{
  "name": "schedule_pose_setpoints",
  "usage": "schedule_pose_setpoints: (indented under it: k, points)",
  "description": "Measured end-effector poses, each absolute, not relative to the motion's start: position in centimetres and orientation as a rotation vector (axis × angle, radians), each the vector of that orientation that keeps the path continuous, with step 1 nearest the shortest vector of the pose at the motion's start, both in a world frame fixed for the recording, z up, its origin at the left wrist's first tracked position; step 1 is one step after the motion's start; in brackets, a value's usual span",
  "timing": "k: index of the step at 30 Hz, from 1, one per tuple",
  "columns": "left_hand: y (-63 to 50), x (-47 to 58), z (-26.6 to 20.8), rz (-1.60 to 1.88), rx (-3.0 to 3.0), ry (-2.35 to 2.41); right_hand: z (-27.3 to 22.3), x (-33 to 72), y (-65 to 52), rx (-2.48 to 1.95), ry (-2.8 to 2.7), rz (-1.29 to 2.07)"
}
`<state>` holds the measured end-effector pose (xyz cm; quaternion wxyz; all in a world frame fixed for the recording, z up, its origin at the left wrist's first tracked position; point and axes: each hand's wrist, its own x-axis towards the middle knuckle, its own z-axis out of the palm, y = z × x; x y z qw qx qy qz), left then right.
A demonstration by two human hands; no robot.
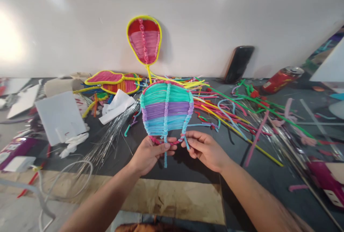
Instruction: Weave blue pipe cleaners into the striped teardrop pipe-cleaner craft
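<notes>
Holding the woven fan point(156, 109) above the table point(189, 173), towards its near edge.
Your left hand point(150, 153) pinches its bottom beside the middle rib point(166, 117), your right hand point(208, 149) a blue end point(186, 143); steadying the rib and keeping that end snug should help the shape stay even. Pipe cleaners point(215, 114) spread towards the far edge, where a yellow-rimmed fan point(150, 42) stands before the pale wall point(193, 20).

The left hand point(152, 153) hides part of a blue stem point(165, 160); the right edge crops a magenta object point(321, 174).
</notes>
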<state>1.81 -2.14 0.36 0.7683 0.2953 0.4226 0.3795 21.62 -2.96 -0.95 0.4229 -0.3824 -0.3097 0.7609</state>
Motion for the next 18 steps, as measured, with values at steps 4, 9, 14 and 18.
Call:
schedule_pose_setpoints:
  k: [4,9,14,18]
  points:
    - [-1.96,1.56,0.39,0.826,0.600,0.889,-1.07,21.72,-2.96,-0.910,-0.749,1.977]
    - [-2.18,1.80,0.48,0.817,0.540,0.841,-1.49,21.57,-2.83,-0.889,-0.804,1.903]
    - [-2.29,1.61,0.46,0.775,0.486,0.775,-1.80,21.71,-2.87,-0.755,-0.915,1.850]
    - [-2.21,1.49,0.33,0.757,0.462,0.732,-1.94,21.75,-2.99,-0.714,-0.970,1.827]
